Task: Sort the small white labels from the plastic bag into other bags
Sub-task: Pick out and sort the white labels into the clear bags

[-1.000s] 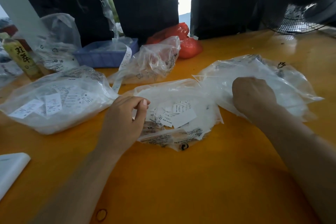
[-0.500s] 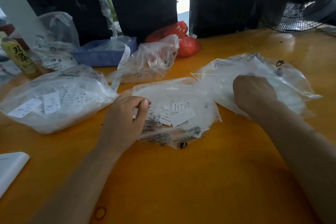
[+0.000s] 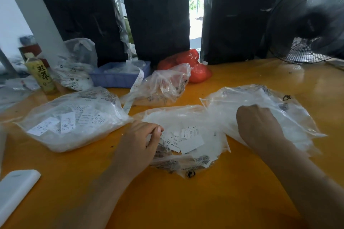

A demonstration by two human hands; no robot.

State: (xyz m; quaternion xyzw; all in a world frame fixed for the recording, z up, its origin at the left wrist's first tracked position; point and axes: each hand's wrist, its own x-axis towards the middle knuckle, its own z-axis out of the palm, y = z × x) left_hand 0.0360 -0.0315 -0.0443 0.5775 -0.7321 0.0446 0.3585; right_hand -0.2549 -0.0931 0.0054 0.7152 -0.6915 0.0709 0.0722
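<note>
A clear plastic bag [image 3: 188, 119] lies open in the middle of the orange table, with several small white labels [image 3: 186, 138] spread on it. My left hand [image 3: 139, 141] rests at the bag's left edge, fingers curled and pinching at the labels there. My right hand [image 3: 258, 126] is curled in a fist on the lower left part of a second clear bag [image 3: 270, 102] at the right; what its fingers hold is hidden. A third bag [image 3: 70, 117], full of larger printed labels, lies at the left.
A crumpled clear bag [image 3: 163, 83], a blue tray [image 3: 119, 76] and a red bag [image 3: 195, 69] sit behind. A yellow bottle [image 3: 41, 74] stands far left, a white flat object [image 3: 14, 189] near the front left edge, a black fan [image 3: 309, 24] at the right.
The head camera has tilted up, so more of the room behind shows. Both hands stay in about the same places on their bags.
</note>
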